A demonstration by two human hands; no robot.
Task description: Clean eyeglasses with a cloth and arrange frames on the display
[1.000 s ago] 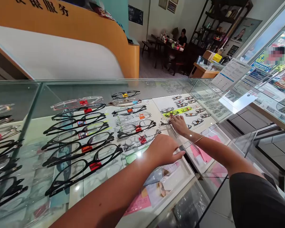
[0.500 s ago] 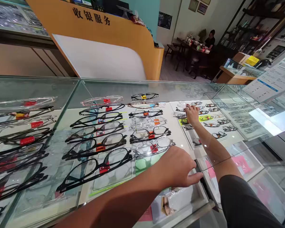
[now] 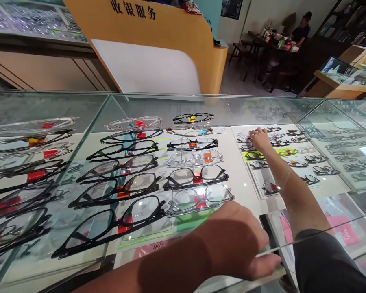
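Note:
My right hand (image 3: 260, 139) reaches inside the glass display case at the right tray. Its fingers are bent down over a clear-framed pair of eyeglasses (image 3: 245, 137) in the far left part of that tray; the fingertips are partly hidden. At the front, my left hand (image 3: 234, 240) is closed around the edge of the glass top, thumb and forefinger on either side, other fingers out of sight. Beyond it lies a clear pair with a red tag (image 3: 201, 198). Larger black eyeglasses (image 3: 110, 224) lie in columns further left.
Glass dividers (image 3: 56, 175) split the case. Below the display level, drawers hold pink packets (image 3: 343, 228). Behind the case stands an orange and white cashier counter (image 3: 213, 67). A person (image 3: 301, 32) sits at a dark table far back; a smaller display case (image 3: 347, 75) stands at right.
The view has shifted, so the background sits further right. My right hand stays over the same tray's far left area, and my left hand remains at the glass edge.

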